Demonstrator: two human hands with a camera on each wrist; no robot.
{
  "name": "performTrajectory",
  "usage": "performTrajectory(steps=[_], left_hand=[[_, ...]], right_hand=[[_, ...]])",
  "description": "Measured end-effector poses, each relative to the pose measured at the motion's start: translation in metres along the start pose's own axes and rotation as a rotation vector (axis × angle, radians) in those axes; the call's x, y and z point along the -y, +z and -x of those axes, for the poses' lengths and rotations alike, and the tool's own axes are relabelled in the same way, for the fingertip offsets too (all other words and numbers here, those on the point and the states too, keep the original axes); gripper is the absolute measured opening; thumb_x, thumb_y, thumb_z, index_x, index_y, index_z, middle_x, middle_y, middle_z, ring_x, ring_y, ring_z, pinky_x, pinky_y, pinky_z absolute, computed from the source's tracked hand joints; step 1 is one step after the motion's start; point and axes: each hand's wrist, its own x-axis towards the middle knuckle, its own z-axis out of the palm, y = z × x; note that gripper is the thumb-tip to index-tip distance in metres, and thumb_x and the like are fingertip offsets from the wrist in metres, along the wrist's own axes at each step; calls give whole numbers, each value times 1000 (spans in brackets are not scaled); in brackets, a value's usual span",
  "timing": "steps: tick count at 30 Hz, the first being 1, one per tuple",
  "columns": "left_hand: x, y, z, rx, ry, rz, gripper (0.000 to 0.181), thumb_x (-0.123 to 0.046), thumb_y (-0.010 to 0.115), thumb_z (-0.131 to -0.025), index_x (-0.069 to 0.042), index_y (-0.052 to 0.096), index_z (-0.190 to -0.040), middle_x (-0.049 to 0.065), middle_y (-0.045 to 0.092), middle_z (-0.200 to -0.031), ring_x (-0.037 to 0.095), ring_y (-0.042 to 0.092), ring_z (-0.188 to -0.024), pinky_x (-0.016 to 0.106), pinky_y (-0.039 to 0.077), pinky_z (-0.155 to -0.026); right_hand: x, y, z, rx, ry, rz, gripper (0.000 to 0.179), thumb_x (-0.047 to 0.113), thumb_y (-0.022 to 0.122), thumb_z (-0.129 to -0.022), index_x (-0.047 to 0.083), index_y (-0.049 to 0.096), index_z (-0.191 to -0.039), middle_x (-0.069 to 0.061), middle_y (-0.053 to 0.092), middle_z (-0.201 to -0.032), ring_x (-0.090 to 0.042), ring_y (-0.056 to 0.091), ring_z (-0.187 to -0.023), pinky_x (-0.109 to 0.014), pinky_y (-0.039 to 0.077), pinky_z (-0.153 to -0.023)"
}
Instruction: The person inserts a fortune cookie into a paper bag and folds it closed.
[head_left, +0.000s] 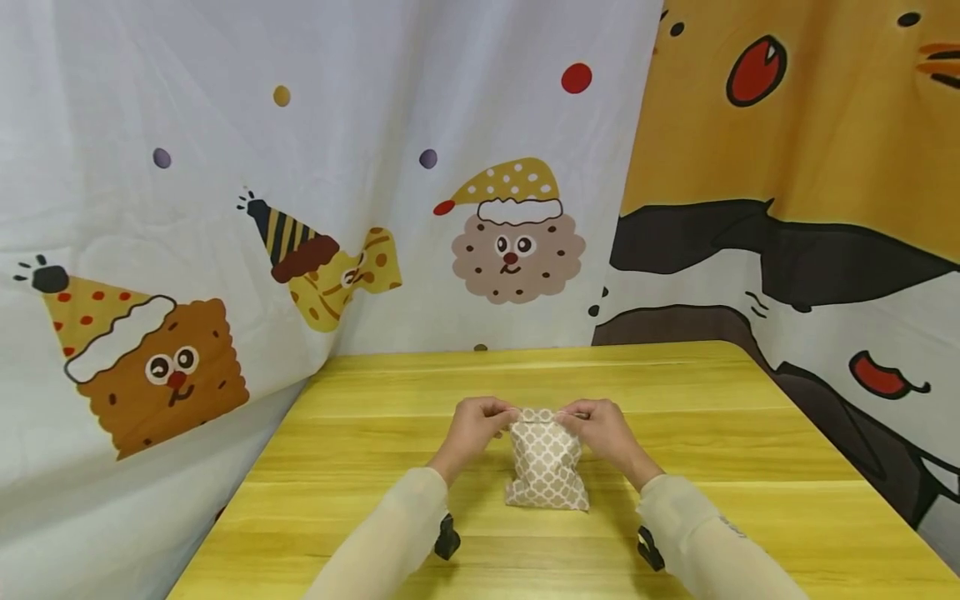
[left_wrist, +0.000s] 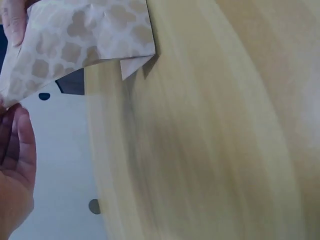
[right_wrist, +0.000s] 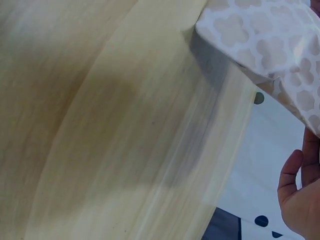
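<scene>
A small beige paper bag (head_left: 547,467) with a white lattice pattern stands on the wooden table, its top edge folded over into a narrow flap. At the top left corner my left hand (head_left: 476,425) pinches the fold between thumb and fingers. My right hand (head_left: 603,429) pinches the opposite top corner. In the left wrist view the bag (left_wrist: 75,40) slants across the upper left, with the left hand (left_wrist: 17,155) at its edge. The right wrist view has the bag (right_wrist: 270,45) at the upper right and the right hand (right_wrist: 302,195) below it. Whatever the bag contains is hidden.
The yellow wood-grain table (head_left: 360,400) extends around the bag on all sides. Behind it hangs a white curtain (head_left: 375,108) printed with cartoon biscuits, and an orange and black printed part (head_left: 705,142) hangs at the right. Black wrist straps (head_left: 447,537) show at both sleeves.
</scene>
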Motion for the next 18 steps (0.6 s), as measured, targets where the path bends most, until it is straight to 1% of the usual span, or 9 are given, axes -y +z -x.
performTrajectory(steps=[1,3,5,8,11,13,14,16,18], left_hand=[[1,0,1,-6,-21,19,12,-22,71,-94,-14,78,-91,-1,71,-87,34,66,-85,50,56,-78],[3,-1,1,-17,-46,25,12,-20,70,-94,-13,78,-90,1,71,-84,33,65,-81,53,55,-78],[4,-1,1,-26,-57,17,11,-18,70,-95,-11,78,-91,2,70,-83,30,65,-78,53,55,-78],[4,-1,1,-27,-73,37,13,-18,67,-97,-8,77,-96,4,70,-85,31,65,-79,53,55,-77],[6,0,0,-2,-109,84,24,-26,63,-100,-7,74,-106,5,69,-93,29,65,-84,53,56,-79],[6,3,-1,24,-144,99,31,-35,62,-99,-9,72,-113,3,68,-99,23,63,-86,52,56,-80],[6,4,-1,37,-152,96,33,-37,62,-99,-10,72,-113,3,67,-99,21,63,-86,52,56,-79],[6,8,-1,56,-153,74,31,-37,65,-97,-9,72,-111,3,68,-98,19,63,-83,51,56,-78],[7,11,-1,63,-149,45,24,-31,68,-96,-9,74,-104,3,69,-91,16,62,-77,50,56,-75]], right_hand=[[0,0,0,7,5,-4,12,18,72,-93,8,78,-93,-3,72,-88,-19,60,-75,-32,51,-65],[-1,1,0,19,13,-13,16,21,72,-93,7,77,-99,-4,72,-91,-18,61,-79,-34,53,-68],[-4,-1,1,25,11,-21,20,22,69,-95,5,76,-104,-6,72,-97,-18,62,-83,-37,54,-73],[-8,-4,2,22,16,-50,20,20,66,-98,4,76,-106,-8,71,-105,-18,61,-84,-42,53,-77],[-10,-6,2,27,15,-76,20,19,64,-99,3,76,-102,-9,70,-107,-22,55,-80,-46,51,-75],[-11,-6,1,34,24,-88,20,19,64,-99,4,76,-102,-9,70,-105,-23,55,-80,-45,50,-75],[-11,-5,1,37,25,-92,20,20,64,-99,4,76,-103,-8,70,-104,-22,55,-80,-45,50,-75],[-12,-4,0,42,32,-97,21,21,65,-98,3,75,-104,-8,70,-101,-22,55,-80,-44,50,-73],[-13,-3,0,44,52,-97,22,21,66,-97,2,75,-104,-7,70,-98,-21,57,-81,-43,50,-73]])
